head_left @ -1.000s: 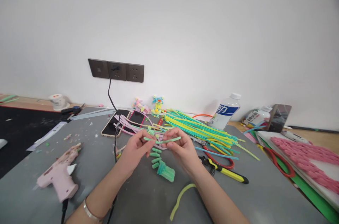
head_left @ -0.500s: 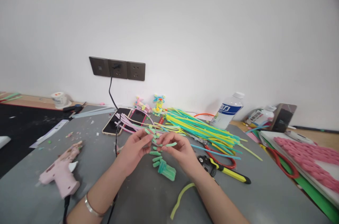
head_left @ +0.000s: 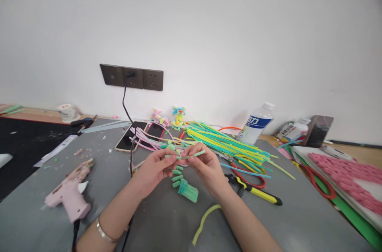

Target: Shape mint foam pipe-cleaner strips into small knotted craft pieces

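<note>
My left hand (head_left: pixel 158 170) and my right hand (head_left: pixel 205 166) meet over the middle of the grey table, both closed on a light green pipe cleaner (head_left: pixel 199 154). One end of it sticks out past my right fingertips. Several short green loops cluster at my left fingertips, partly hidden by the fingers. Below the hands lies a green bundle of bent pipe cleaners (head_left: pixel 188 191), with short green pieces (head_left: pixel 176 180) beside it. A loose yellow-green pipe cleaner (head_left: pixel 203 222) curves on the table near my right forearm.
A pink glue gun (head_left: pixel 70 194) lies at left, its cord trailing forward. Behind my hands are phones (head_left: pixel 129 136), small pipe-cleaner figures (head_left: pixel 179 119) and a pile of yellow and green pipe cleaners (head_left: pixel 227 144). Yellow-handled pliers (head_left: pixel 262 194) and a bottle (head_left: pixel 256 123) are at right.
My right hand has shifted slightly up and right. The light green pipe cleaner now lies more level between both hands' fingertips. The things on the table stay put.
</note>
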Demonstrator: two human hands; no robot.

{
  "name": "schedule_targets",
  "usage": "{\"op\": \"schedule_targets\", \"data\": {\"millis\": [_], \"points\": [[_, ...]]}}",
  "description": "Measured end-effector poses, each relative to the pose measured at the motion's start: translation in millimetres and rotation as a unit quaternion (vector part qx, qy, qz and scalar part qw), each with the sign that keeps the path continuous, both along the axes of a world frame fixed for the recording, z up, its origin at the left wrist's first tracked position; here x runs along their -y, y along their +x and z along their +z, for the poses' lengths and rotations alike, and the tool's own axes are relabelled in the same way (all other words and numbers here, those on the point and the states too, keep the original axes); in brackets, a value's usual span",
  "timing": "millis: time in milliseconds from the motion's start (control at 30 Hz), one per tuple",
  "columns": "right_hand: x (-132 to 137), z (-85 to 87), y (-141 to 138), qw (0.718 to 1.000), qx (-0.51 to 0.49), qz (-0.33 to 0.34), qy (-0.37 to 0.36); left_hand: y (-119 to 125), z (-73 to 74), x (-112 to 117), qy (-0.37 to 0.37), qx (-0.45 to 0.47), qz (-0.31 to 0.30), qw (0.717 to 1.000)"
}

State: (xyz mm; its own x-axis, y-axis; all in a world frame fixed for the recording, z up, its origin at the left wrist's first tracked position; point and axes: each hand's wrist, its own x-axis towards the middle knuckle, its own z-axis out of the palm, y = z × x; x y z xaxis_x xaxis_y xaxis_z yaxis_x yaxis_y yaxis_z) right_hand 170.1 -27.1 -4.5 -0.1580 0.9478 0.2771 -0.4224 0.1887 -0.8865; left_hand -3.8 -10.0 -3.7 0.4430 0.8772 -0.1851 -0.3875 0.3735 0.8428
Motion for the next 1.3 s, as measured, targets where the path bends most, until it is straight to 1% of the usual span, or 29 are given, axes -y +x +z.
{"op": "schedule_targets", "data": {"millis": [67, 167, 267, 333, 400, 500, 567, 600, 667, 767, 833, 900, 1000, 1133, 1233, 1300], "points": [[0, 0.3, 0, 1.000, -0.010, 0.010, -0.001, 1, 0.7, 0, 0.016, -0.019, 0.002, 1.000], [-1, -1.0, 2, 1.000, -0.008, 0.011, 0.004, 1, 0.7, 1, 0.058, -0.071, 0.002, 0.996], [-3, -3.1, 4, 1.000, 0.026, -0.009, 0.008, 1, -0.4, 2, 0.104, -0.122, -0.028, 0.987], [-4, -3.8, 6, 0.999, 0.053, -0.003, -0.001, 0, -0.1, 4, 0.134, -0.143, -0.056, 0.979], [-4, -3.4, 7, 0.997, 0.070, 0.029, -0.016, 0, 1.7, 6, 0.153, -0.157, -0.083, 0.972], [-2, -2.2, 7, 0.990, 0.085, 0.106, -0.037, 0, 4.8, 9, 0.163, -0.166, -0.122, 0.965], [-1, -2.1, 7, 0.986, 0.095, 0.134, -0.041, 1, 5.0, 10, 0.162, -0.168, -0.127, 0.964], [0, -2.3, 7, 0.986, 0.099, 0.127, -0.039, 1, 4.3, 9, 0.155, -0.165, -0.121, 0.966], [-1, -2.6, 7, 0.992, 0.101, 0.074, -0.031, 2, 2.3, 8, 0.123, -0.142, -0.089, 0.978], [-2, -1.8, 7, 0.997, 0.078, -0.013, -0.001, 2, 0.2, 3, 0.041, -0.052, -0.016, 0.998], [-1, -0.2, 6, 0.995, 0.083, -0.043, 0.031, 1, 0.5, 0, -0.002, -0.004, 0.019, 1.000], [-1, 1.7, 4, 0.990, 0.110, -0.060, 0.064, 1, 1.4, -1, -0.021, 0.017, 0.028, 0.999], [0, 3.5, 1, 0.983, 0.140, -0.067, 0.094, 1, 1.8, 0, -0.018, 0.007, 0.017, 1.000], [-1, 3.1, 1, 0.980, 0.139, -0.081, 0.113, 1, 1.0, 1, 0.014, -0.029, 0.006, 0.999], [-2, 1.5, 2, 0.979, 0.138, -0.087, 0.124, 1, 0.8, 2, 0.035, -0.053, -0.003, 0.998], [-2, 0.5, 2, 0.980, 0.139, -0.082, 0.117, 2, 1.1, 2, 0.051, -0.068, -0.005, 0.996]]}}
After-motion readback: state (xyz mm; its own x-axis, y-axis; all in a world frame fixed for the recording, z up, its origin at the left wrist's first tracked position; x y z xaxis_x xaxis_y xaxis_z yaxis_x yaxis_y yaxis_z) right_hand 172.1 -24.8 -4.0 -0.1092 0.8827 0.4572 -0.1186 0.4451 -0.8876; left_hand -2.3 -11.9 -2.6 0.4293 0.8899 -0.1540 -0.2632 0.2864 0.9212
